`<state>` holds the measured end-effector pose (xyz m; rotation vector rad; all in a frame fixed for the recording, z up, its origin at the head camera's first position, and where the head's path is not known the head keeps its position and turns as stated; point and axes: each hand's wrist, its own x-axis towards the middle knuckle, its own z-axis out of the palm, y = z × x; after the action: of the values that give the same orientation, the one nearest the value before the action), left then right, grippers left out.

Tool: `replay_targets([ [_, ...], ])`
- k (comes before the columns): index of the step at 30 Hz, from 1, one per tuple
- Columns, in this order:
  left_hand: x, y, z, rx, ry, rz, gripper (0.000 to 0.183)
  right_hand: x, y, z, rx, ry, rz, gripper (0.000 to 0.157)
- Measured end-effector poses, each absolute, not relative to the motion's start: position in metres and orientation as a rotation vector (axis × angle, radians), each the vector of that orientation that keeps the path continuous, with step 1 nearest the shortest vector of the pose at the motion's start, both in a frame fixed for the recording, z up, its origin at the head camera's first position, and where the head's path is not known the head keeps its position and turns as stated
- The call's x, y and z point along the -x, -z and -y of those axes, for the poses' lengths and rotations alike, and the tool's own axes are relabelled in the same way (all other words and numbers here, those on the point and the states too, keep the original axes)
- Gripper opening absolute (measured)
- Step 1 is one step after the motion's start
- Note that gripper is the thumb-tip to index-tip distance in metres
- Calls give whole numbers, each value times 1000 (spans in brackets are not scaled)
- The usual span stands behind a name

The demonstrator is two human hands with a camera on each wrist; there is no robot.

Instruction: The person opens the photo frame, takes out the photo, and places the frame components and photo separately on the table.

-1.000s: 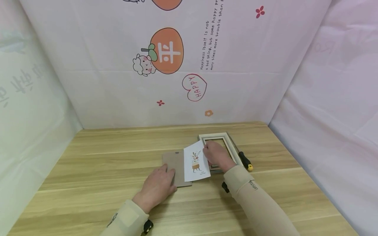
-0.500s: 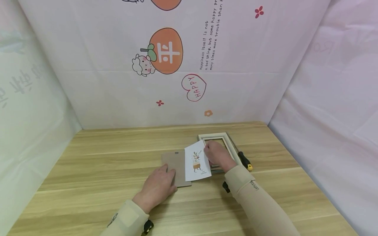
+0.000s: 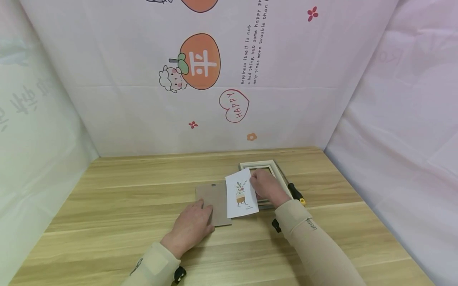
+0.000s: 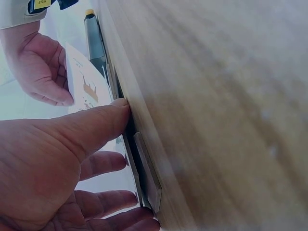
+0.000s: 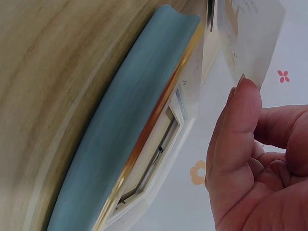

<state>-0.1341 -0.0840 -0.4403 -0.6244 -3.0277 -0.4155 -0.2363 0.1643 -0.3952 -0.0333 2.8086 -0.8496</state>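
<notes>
In the head view, my right hand pinches the right edge of a white card printed with a potted plant. The card is lifted at a tilt between a flat grey-brown backing board and a picture frame. My left hand rests on the board's lower left part, fingers fairly straight. From the left wrist, its thumb lies at the board's near edge. The right wrist view shows thumb and fingers meeting at the card's edge, above the frame's blue-grey side.
A screwdriver with a black and yellow handle lies along the frame's right side. The wooden table ends at a printed white cloth behind, and more white cloth hangs at both sides.
My right hand has drawn the card slightly to the right, baring a bit more of the backing board. My left hand stays in place on the board.
</notes>
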Motion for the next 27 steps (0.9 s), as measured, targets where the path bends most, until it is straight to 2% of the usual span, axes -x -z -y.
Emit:
replay_targets([
  [18,133,439,84,620,413,3028,54,235,379,-173,38,910,-2824,31],
  [22,132,439,85,606,440,3027,60,232,377,-169,39,952,-2829,31],
  [27,131,439,86,544,521,3039,77,229,380,-159,48,1056,-2797,30],
])
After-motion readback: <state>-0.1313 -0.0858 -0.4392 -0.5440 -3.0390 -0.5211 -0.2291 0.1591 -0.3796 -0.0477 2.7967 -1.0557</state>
